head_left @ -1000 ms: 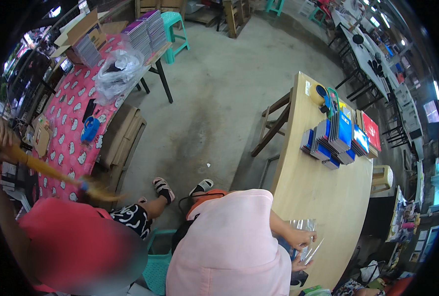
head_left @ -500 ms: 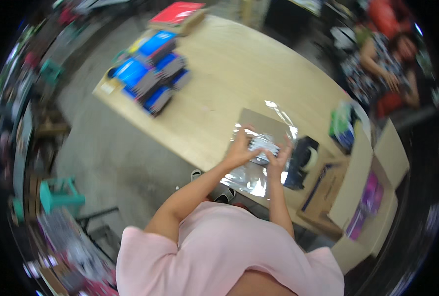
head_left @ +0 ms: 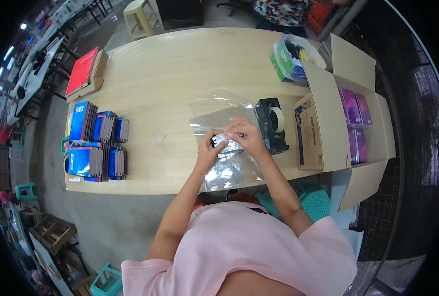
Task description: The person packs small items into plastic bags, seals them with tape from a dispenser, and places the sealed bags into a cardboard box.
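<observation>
Both hands are at the near middle of the table, over a clear plastic bag (head_left: 235,172) with a grey sheet (head_left: 213,120) in or under it. My left hand (head_left: 208,152) is closed at the left edge of a small silvery-white object with dark notches (head_left: 232,145); its kind cannot be made out. My right hand (head_left: 249,139) has its fingers drawn together over the object's upper right side, close to the left fingertips. The fingers hide part of the object. Right beside my right hand stands a black tape dispenser (head_left: 278,143) with a pale tape roll.
Stacks of blue spiral notebooks (head_left: 89,162) stand at the table's left, a red-topped pile (head_left: 83,71) behind them. At right are a brown carton (head_left: 308,135), an open box (head_left: 360,185) holding purple packs (head_left: 356,111), and a plastic-wrapped bundle (head_left: 291,64). A person (head_left: 281,11) is beyond the table.
The view has turned and steadied, so the table now lies straight across. My hands have come closer together, the right fingers now bunched near the left ones over the small object.
</observation>
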The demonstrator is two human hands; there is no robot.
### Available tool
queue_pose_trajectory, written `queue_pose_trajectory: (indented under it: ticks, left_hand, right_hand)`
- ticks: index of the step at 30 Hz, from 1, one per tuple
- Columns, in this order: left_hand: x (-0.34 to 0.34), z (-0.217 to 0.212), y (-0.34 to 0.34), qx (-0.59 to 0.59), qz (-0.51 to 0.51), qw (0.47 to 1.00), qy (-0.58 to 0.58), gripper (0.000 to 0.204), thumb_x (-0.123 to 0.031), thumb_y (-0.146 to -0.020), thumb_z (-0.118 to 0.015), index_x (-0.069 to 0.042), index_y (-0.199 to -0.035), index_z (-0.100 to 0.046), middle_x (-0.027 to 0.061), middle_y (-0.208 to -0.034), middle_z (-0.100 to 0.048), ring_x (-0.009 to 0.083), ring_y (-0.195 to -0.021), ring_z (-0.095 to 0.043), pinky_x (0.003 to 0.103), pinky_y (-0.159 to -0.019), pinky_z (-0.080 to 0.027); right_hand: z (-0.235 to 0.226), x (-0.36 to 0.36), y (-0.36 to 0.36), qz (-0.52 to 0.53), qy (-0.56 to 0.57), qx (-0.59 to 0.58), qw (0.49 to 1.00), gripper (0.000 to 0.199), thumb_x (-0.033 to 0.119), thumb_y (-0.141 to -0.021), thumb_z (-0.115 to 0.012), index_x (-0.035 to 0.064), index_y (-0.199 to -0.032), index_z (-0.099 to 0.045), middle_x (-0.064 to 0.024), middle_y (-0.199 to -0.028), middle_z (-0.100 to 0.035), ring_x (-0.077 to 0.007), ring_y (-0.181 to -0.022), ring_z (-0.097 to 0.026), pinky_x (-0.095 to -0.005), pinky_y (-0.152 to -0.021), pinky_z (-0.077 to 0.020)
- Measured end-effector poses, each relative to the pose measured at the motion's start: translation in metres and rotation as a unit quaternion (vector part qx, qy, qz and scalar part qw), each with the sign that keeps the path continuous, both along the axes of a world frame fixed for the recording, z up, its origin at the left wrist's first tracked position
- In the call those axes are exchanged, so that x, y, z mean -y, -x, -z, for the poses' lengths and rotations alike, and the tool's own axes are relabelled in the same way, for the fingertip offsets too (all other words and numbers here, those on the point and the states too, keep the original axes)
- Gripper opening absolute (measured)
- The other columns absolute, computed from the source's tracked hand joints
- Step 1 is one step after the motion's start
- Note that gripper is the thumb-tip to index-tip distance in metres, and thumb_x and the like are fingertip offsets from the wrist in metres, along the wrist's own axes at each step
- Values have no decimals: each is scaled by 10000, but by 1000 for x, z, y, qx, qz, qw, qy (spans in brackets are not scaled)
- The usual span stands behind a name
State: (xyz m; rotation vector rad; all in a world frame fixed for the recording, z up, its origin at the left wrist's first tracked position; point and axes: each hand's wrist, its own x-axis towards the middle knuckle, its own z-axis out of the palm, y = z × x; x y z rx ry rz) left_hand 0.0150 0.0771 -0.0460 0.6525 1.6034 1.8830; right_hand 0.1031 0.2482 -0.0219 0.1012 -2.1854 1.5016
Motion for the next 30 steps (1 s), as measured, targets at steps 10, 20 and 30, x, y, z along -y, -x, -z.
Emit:
queue_pose_trajectory:
  ticks: [10, 20, 30]
  left_hand:
    - [-11, 12, 5, -100, -48, 993, -32, 175, 15, -769, -707, -38, -936, -704, 85, -988, -695, 215, -991, -615, 334, -910, -452]
    - [13, 14, -24, -117, -152, 980, -51, 182, -148, -732, -774, -66, -893, -747, 82, -951, -685, 261, -964, -637, 378, -871, -493]
    - [-24, 35, -14, -143, -205, 964, -92, 162, -82, -566, -802, -125, -714, -753, 54, -812, -643, 230, -827, -628, 371, -709, -494]
  right_hand:
    - [-27, 33, -3, 132, -76, 47, 987, 146, 82, -748, -775, 49, -886, -743, -77, -871, -705, -245, -929, -670, -472, -1131, -335]
    - [25, 91, -42, 216, -64, 42, 973, 166, -12, -873, -642, -13, -999, -750, -156, -1085, -717, -280, -1076, -651, -430, -1053, -404]
    - [3, -17, -88, 322, -284, 64, 901, 285, 201, -901, -697, -51, -1033, -705, -159, -1034, -713, -291, -926, -670, -395, -845, -514]
